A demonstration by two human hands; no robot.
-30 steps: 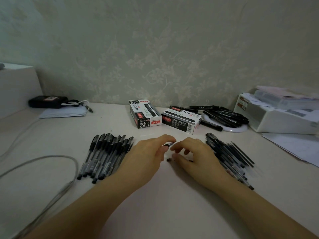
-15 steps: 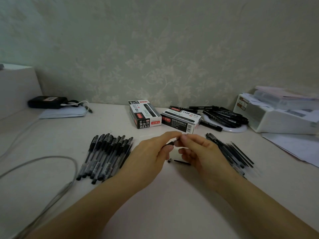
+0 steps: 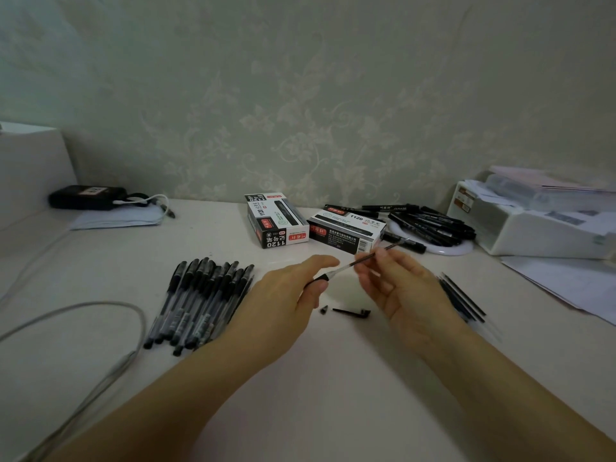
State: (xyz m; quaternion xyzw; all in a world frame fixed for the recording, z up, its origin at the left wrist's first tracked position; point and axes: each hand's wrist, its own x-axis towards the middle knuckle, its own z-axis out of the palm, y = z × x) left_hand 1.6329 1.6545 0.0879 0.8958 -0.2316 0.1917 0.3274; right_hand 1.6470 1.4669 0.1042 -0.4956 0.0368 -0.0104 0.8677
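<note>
My left hand (image 3: 286,301) grips a pen barrel (image 3: 321,278) by its black grip section. My right hand (image 3: 400,288) pinches a thin refill (image 3: 370,256) that sticks out of the barrel toward the upper right. Both are held just above the white table (image 3: 316,395). Below them on the table lie a black pen cap (image 3: 353,311) and a small black tip piece (image 3: 324,309). A row of several assembled black pens (image 3: 200,301) lies left of my left hand. Several loose refills (image 3: 463,298) lie right of my right hand, partly hidden by it.
Two pen boxes (image 3: 276,220) (image 3: 346,230) stand behind my hands. Several black markers (image 3: 430,225) rest on a white plate. A white box with papers (image 3: 540,225) sits at the right, a black device (image 3: 86,196) and grey cable (image 3: 100,328) at the left.
My hands have lifted and moved apart. The refill now shows much further out of the barrel, drawn toward the upper right by my right hand.
</note>
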